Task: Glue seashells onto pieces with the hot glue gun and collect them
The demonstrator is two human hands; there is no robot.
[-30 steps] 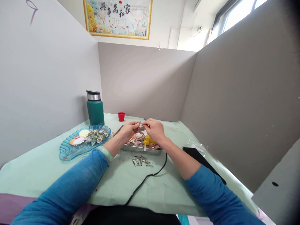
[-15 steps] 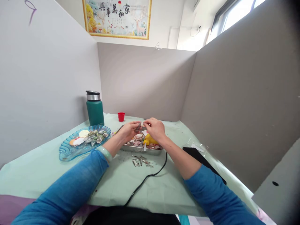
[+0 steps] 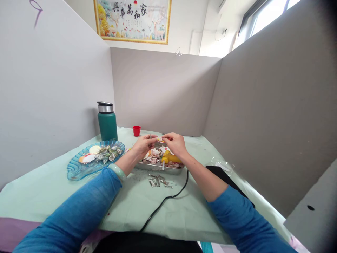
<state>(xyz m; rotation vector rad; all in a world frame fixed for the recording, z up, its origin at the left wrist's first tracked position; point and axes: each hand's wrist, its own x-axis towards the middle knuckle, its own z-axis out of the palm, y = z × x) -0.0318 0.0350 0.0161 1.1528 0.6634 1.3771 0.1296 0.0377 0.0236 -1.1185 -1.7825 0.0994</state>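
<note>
My left hand (image 3: 146, 144) is closed above the metal tray (image 3: 149, 168), with a small grey piece (image 3: 150, 136) sticking up from its fingers. My right hand (image 3: 174, 142) pinches at a tiny whitish bit (image 3: 159, 139) that sits between the fingertips of both hands. Its kind is too small to tell. Below the hands, shells (image 3: 155, 153) fill the tray. A yellow glue gun (image 3: 172, 158) lies on them, its pale nozzle hanging over the near rim. Several small metal clips (image 3: 158, 181) are heaped on the table in front of the tray.
To the left stands a blue scalloped plate (image 3: 75, 171) with shells, behind it a green bottle (image 3: 107, 124). A red cup (image 3: 136, 131) is at the back. A black cord (image 3: 165, 199) runs to the front edge. A black flat object (image 3: 226, 182) and clear plastic (image 3: 222, 165) lie right.
My fingertips have shifted slightly; the grey piece now points upward from the left hand, and a whitish bit shows between the hands. The glue gun and clips stay put.
</note>
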